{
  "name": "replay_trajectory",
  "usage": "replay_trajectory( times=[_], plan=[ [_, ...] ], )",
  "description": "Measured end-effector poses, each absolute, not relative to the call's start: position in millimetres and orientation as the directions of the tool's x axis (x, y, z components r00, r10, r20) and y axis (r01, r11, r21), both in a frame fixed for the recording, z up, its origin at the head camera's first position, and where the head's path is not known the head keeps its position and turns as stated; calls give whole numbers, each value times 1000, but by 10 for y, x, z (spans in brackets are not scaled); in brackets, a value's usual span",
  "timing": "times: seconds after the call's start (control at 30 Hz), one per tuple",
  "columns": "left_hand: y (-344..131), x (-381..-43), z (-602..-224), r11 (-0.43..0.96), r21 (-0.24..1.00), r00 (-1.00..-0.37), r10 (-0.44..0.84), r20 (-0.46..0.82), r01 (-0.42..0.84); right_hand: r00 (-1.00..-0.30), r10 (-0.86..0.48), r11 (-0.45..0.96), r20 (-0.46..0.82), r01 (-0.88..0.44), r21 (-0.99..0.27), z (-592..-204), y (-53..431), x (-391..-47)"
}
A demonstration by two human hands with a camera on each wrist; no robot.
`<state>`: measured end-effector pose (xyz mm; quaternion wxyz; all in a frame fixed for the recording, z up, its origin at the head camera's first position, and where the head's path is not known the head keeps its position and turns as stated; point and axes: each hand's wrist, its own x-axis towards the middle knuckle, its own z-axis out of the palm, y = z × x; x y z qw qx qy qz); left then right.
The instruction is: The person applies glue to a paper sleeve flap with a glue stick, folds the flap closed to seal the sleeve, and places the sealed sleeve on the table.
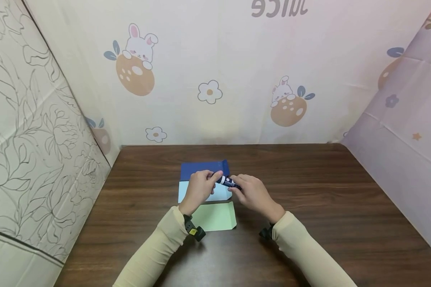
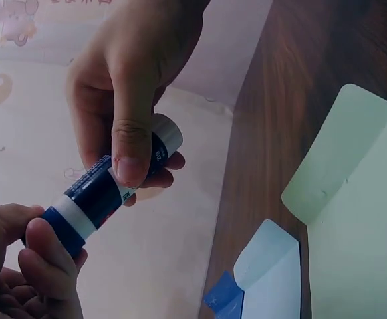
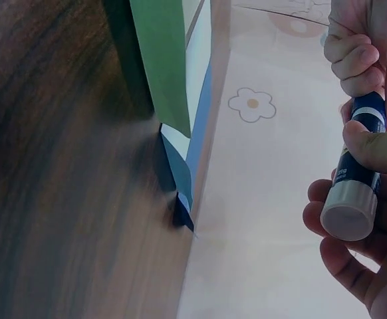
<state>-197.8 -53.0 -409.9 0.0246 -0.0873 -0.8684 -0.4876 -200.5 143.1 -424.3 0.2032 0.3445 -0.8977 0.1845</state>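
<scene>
Both hands hold a dark-blue glue stick (image 1: 228, 182) above the table. My left hand (image 1: 200, 186) pinches its blue cap end (image 2: 66, 231), next to a white band. My right hand (image 1: 253, 193) grips the printed body near the white base (image 3: 348, 216), its thumb laid along the side. Under the hands lie sheets of paper with folded flaps at their right ends: a dark blue sheet (image 1: 198, 171) farthest back, a light blue sheet (image 1: 219, 193) in the middle, partly hidden by the left hand, and a pale green sheet (image 1: 215, 217) nearest.
The brown wooden table (image 1: 327, 207) stretches out on both sides of the papers. A patterned cloth (image 1: 215, 71) with bunnies and flowers hangs behind it, and more patterned panels stand at left and right. Black straps with cameras (image 1: 195, 229) sit on the wrists.
</scene>
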Motion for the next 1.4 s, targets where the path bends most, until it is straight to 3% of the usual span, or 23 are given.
replay_trajectory(
  times=[0.27, 0.5, 0.87, 1.4],
  plan=[
    [-574, -1980, -4117, 506, 856, -994, 88, 70, 105, -690, -546, 709, 475, -683, -176, -4262, 1408, -1989],
    [-703, -2007, -4145, 514, 850, -993, 24, 120, 115, -711, -515, 696, 480, -673, -249, -4279, 1490, -1978],
    [-684, -2036, -4228, 349, 935, -997, 62, 49, 68, -749, -512, 701, 421, -647, -299, -4268, 1482, -1965],
    [-673, -2048, -4242, 281, 958, -995, 95, 34, 59, -784, -500, 709, 367, -614, -347, -4272, 1540, -1985]
  ],
)
